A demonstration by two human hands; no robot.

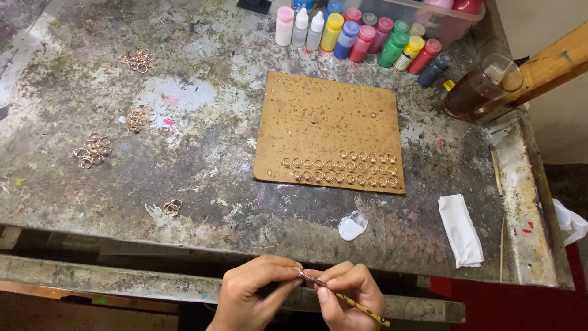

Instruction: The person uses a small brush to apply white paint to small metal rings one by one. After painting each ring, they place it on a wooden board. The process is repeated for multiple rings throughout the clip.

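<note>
Yellow and thin, the stick point(358, 304) lies slanted below the tabletop's point(202, 202) near edge, its tip up-left at a small ring point(301, 273). The right hand point(349, 294) pinches the stick; the left hand point(254, 293) pinches the ring. The grey, paint-stained tabletop carries a brown board point(331, 116) with ring rows; coloured bottles point(361, 37) stand along its far edge.

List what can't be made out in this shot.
Head view only:
- Ring: too small, pinched between left hand and right hand; its finish is unreadable.
- Stick tip: hidden by the fingertips.
- Bottles: back row cut off by the top edge.
- Rings on the board: too small to tell painted from bare.
- Jar: contents unclear.
</note>
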